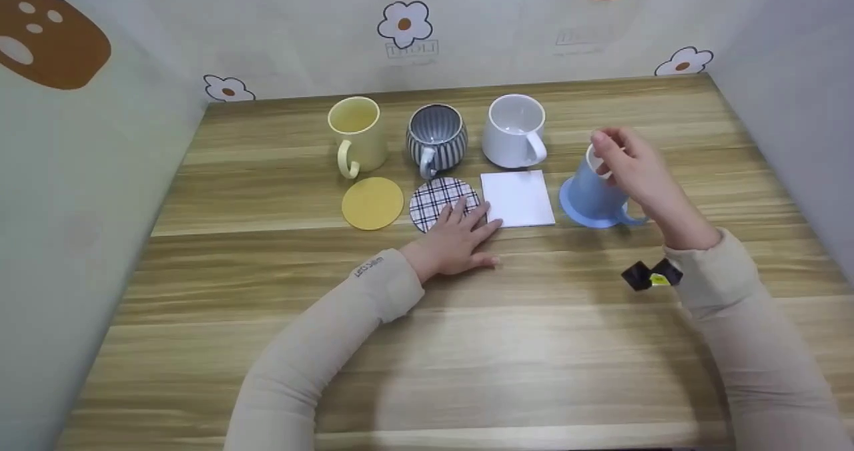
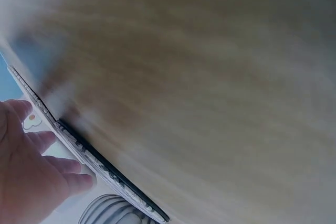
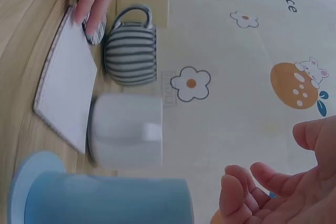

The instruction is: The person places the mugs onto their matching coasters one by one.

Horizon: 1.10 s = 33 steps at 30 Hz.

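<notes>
My left hand (image 1: 457, 237) lies with fingers spread, its fingertips on the round plaid coaster (image 1: 430, 201) and at the left edge of the white square coaster (image 1: 519, 197). A blue mug (image 1: 592, 187) stands upright on a round blue coaster (image 1: 569, 205) at the right. Over the mug's rim hovers my right hand (image 1: 637, 171), loosely curled and holding nothing. In the right wrist view a gap shows between those fingers (image 3: 233, 195) and the blue mug (image 3: 110, 198). The left wrist view catches the plaid coaster edge-on beside the left fingers.
Along the back stand a yellow mug (image 1: 365, 141), a grey striped mug (image 1: 437, 141) and a white mug (image 1: 510, 137). A round yellow coaster (image 1: 372, 203) lies before the yellow mug. Patterned walls (image 1: 300, 37) enclose the wooden table (image 1: 467, 371) at the back and sides.
</notes>
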Available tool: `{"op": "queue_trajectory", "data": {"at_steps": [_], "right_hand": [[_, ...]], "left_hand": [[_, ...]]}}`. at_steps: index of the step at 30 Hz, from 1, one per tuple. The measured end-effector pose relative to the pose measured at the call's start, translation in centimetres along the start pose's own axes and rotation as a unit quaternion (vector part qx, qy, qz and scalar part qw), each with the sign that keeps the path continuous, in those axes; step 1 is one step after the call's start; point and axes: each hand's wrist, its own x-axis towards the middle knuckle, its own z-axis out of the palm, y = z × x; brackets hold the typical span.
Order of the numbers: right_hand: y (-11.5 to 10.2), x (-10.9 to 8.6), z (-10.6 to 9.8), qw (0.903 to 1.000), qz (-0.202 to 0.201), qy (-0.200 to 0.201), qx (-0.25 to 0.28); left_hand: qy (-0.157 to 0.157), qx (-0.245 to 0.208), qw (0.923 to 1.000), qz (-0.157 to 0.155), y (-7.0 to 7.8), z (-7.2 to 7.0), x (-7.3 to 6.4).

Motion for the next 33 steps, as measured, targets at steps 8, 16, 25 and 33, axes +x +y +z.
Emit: {"op": "queue_trajectory", "data": {"at_steps": [8, 16, 25, 33], "right_hand": [[-0.8, 1.8, 2.8, 0.9976, 0.028, -0.043, 0.046], [-0.8, 3.4, 5.2, 0.9909, 0.07, -0.072, 0.089], [-0.1, 5.1, 7.1, 0.9856, 0.126, -0.069, 0.09], [0.9, 6.6, 8.7, 0.9797, 0.141, -0.015, 0.142]], "left_hand": [[-0.008, 0.009, 0.9999, -0.001, 0.2, -0.1, 0.0], [-0.009, -0.002, 1.0, -0.004, 0.1, 0.0, 0.0], [-0.012, -0.013, 0.9998, -0.007, 0.2, -0.1, 0.1], [-0.003, 0.007, 0.9999, -0.009, 0.2, -0.2, 0.1]]}}
